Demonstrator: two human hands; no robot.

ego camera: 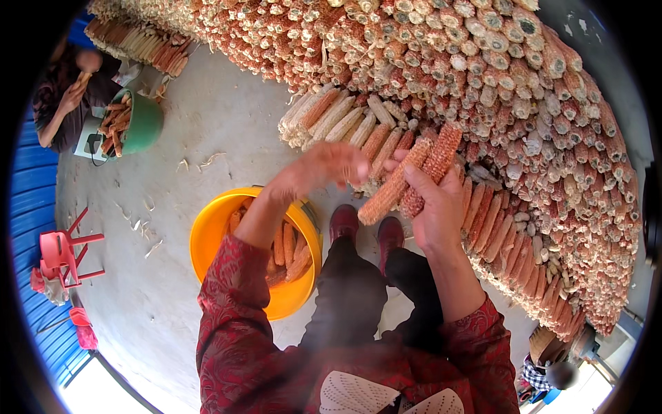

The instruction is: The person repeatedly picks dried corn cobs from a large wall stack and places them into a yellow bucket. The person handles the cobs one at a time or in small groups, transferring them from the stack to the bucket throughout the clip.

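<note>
My right hand (439,207) holds two reddish corn cobs (395,181) side by side, tilted, in front of the stacked cobs. To their left, my left hand (331,168) is blurred and bent at the wrist; whether its fingers hold anything is not clear. Below my left forearm stands a yellow bucket (207,243) with several orange cobs (297,259) inside. A row of pale and reddish cobs (336,119) lies stacked just beyond my hands, against a large wall of piled cobs (465,62).
At the upper left, a person (67,103) sits by a green tub (147,124) of cobs. A red plastic stool (57,253) lies near the blue wall (31,191). Husk scraps (142,227) dot the concrete floor. Another person (543,375) is at the lower right.
</note>
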